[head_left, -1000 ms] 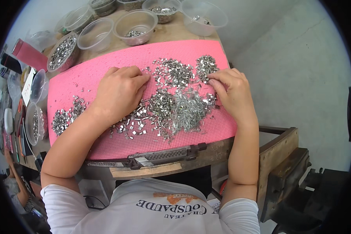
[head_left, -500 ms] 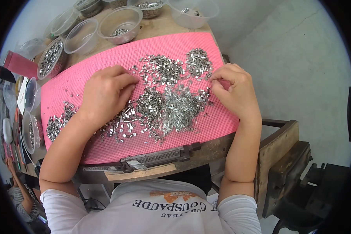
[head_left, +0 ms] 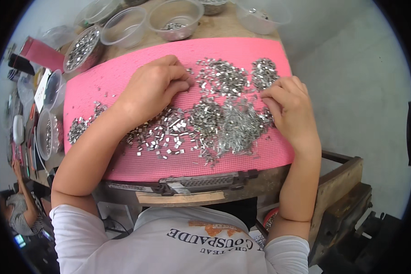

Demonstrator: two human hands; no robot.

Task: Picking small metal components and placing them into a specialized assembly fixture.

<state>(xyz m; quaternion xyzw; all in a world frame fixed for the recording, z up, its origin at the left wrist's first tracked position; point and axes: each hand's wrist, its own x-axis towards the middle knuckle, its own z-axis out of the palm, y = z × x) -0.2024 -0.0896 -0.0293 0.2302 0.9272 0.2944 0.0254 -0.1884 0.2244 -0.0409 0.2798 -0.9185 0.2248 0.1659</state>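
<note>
Small shiny metal pieces lie in loose piles on a pink textured mat. My left hand hovers over the mat, fingers pinched together, at the left edge of the wide far pile of flat metal pieces. Whatever may be between its fingertips is too small to see. My right hand is also closed in a pinch, just below the small far-right pile, and its fingertips hide what they hold, if anything. Between the hands and nearer to me lie a heap of thin metal pins and a darker pile of pieces.
Clear plastic bowls, some with metal pieces, line the table's far side. A full bowl stands by the mat's left corner, near a pink box-like object. A dark metal bar runs along the front edge. Another person's arm shows far left.
The whole view has shifted, so the mat and piles appear farther right. Against the piles, my right hand has moved slightly left, toward the small far-right pile. My left hand stays by the wide pile's edge.
</note>
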